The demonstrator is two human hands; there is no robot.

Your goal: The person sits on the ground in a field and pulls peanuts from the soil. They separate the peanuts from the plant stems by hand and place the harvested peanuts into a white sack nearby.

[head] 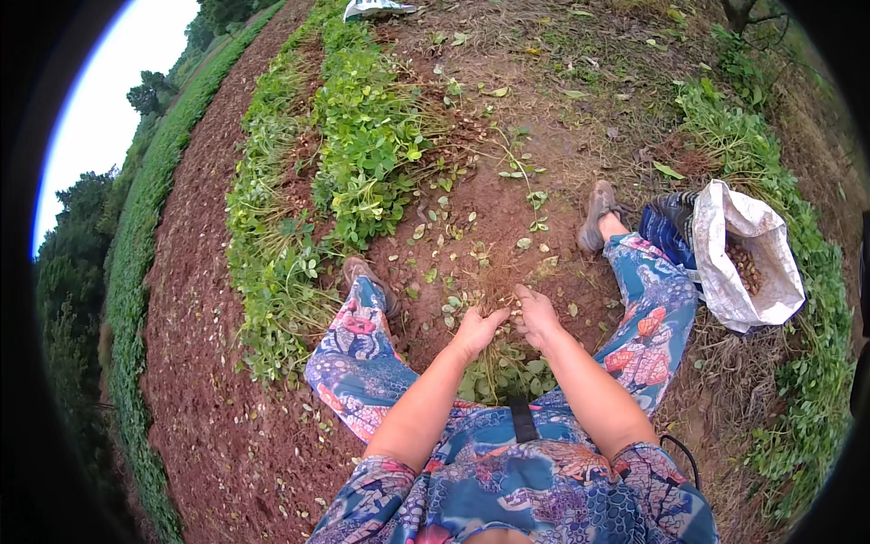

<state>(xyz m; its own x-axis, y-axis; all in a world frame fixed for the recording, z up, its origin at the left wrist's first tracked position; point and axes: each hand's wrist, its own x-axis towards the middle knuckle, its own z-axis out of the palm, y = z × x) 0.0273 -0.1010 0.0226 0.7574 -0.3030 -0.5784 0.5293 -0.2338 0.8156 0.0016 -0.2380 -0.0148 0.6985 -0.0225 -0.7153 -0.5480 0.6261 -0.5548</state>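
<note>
Between my spread legs, both hands meet at an uprooted peanut plant (506, 374). Its leaves lie towards my lap, and its thin brown roots (493, 282) point away from me. My left hand (479, 330) is closed around the stems just below the roots. Close beside it, my right hand (538, 316) has its fingers at the root end, where a few pale pods show. Whether those fingers pinch a pod is hidden by the hand itself.
On my right stands an open white woven sack (714, 258) with peanuts (744, 268) inside, against a blue patterned bag (660, 234). Pulled peanut plants (367, 143) lie in rows ahead to the left. More greenery (812, 251) runs behind the sack. Fallen leaves dot the reddish soil (442, 204).
</note>
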